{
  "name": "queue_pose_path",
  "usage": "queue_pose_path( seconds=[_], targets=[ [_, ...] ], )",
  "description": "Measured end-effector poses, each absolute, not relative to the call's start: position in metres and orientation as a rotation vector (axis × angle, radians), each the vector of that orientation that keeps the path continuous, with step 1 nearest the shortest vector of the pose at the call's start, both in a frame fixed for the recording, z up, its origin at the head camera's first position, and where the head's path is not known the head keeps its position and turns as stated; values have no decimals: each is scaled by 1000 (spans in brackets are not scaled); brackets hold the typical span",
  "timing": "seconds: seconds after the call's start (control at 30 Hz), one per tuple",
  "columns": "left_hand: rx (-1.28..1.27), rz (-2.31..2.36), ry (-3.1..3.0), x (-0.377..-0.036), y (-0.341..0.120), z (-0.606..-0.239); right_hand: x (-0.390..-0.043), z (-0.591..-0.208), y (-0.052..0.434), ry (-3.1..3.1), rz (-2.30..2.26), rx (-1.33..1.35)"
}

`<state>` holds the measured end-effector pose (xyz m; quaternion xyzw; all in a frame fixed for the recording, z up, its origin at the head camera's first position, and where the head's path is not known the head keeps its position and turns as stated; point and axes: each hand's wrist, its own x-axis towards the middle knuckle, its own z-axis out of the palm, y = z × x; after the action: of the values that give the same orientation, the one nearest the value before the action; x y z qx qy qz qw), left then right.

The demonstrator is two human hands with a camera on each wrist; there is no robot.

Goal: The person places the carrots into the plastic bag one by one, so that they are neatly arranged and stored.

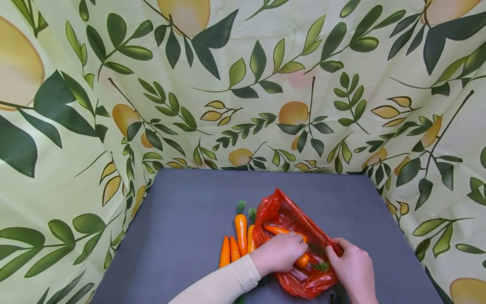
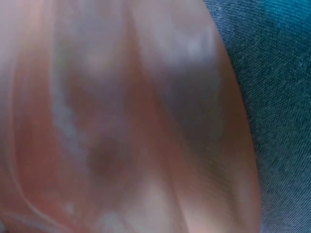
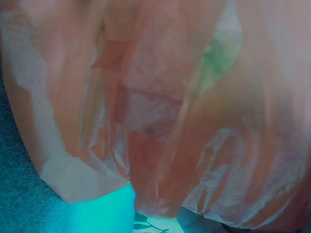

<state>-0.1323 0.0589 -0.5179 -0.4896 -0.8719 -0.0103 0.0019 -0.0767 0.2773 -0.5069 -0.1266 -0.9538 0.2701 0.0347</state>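
Note:
A red plastic bag lies open on the grey table in the head view. My left hand reaches into its mouth, fingers curled round an orange carrot. Another carrot lies deeper inside the bag. My right hand pinches the bag's near right rim and holds it up. Several carrots with green tops lie on the table just left of the bag, the longest carrot upright among them. In the right wrist view the bag's film fills the frame, with a green tuft showing through it.
A cloth backdrop printed with leaves and lemons walls the table at the back and both sides. The left wrist view is a blur of pinkish film, with a strip of grey table at the right.

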Motion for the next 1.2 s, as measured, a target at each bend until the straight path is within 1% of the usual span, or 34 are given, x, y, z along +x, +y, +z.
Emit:
queue_pose_path(
  seconds=[0.33,0.67,0.93,1.2],
  targets=[
    [-1531,-3,-2709,-129,61,-522,-75,-508,279,-2920,808,-388],
    [-1513,-57,-2727,-133,59,-523,-74,-508,281,-2916,816,-386],
    [-1458,-295,-2708,-133,37,-486,-75,-504,278,-2926,822,-408],
    [-1243,-553,-2689,-134,-8,-445,-76,-506,280,-2946,830,-423]
  ],
)
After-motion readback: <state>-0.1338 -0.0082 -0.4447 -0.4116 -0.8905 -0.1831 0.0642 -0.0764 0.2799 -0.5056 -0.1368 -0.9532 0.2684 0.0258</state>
